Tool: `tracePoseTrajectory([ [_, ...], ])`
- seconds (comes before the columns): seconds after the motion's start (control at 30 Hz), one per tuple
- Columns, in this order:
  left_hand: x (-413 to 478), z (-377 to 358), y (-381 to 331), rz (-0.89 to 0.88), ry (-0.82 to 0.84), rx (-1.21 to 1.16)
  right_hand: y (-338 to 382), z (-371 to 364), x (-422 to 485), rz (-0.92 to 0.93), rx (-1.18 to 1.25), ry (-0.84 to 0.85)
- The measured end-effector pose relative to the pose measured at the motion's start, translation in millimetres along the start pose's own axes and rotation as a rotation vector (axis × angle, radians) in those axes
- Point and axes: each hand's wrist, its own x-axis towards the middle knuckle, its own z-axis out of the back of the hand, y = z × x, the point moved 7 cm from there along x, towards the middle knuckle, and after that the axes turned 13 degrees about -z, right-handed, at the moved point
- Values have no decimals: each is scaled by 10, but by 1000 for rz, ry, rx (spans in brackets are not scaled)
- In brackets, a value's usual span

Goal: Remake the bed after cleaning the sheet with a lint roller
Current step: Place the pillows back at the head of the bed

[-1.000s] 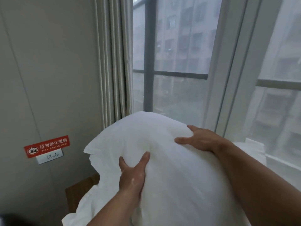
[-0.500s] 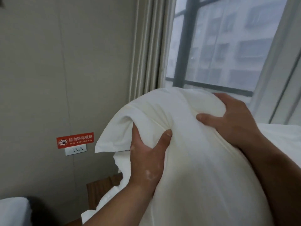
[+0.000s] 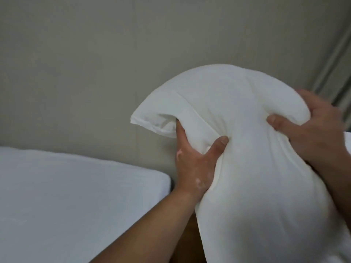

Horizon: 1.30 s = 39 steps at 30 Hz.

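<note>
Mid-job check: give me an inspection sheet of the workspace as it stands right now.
Surface: bed sheet, white, smooth, at lower left.
Job's things: white pillow held up, right of the sheet; no lint roller seen.
Clutter: nothing seen.
Grippers: left hand and right hand both grip the pillow's upper part.
Cables: nothing seen.
Surroundings: beige wall behind; curtain upper right; wooden furniture beside the sheet.

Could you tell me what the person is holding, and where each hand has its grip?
A white pillow. The left hand grips bunched fabric near its upper left corner; the right hand grips the upper right edge.
</note>
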Motion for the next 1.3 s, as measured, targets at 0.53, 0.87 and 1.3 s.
tracePoseTrajectory([
  [0.53,421,2613,3018,418,-458,605,-425,-5549,144,227,98,804],
  [0.87,433,3020,5454,1032,364,985,-3078,-8173,-145,2,-401,1305],
  [1.3,2801,4057,6850,705,1285,1612,-4276,-8037,10,-185,-795,1446],
])
